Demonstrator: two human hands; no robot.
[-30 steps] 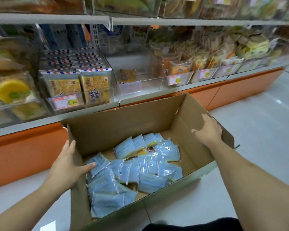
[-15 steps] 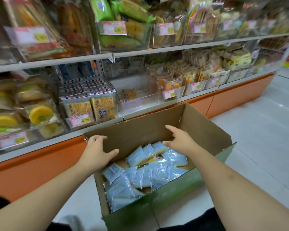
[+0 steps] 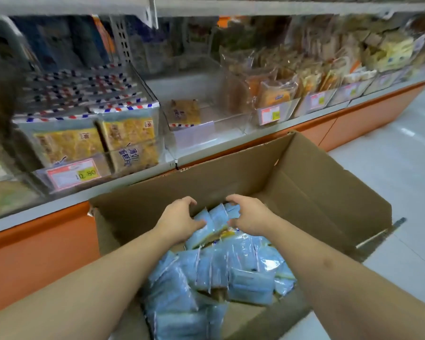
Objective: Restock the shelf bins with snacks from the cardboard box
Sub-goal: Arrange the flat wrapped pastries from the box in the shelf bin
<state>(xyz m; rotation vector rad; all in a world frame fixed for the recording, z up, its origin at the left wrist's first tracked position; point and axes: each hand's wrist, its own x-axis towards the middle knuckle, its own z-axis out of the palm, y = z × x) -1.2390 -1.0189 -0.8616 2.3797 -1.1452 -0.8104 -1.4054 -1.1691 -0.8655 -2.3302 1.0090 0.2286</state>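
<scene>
Snack packets (image 3: 221, 273) lie inside the cardboard box (image 3: 304, 192); left hand (image 3: 179, 220) and right hand (image 3: 249, 217), fingers curled, clasp packets at the box's far end

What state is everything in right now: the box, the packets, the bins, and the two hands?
cardboard box: open, flaps up, on the floor by the shelf.
blue snack packets: piled loose inside the box.
middle clear bin: nearly empty, one packet inside.
left clear bin: full of yellow packets.
left hand: fingers curled on the far packets.
right hand: fingers curled on the same packets.
</scene>
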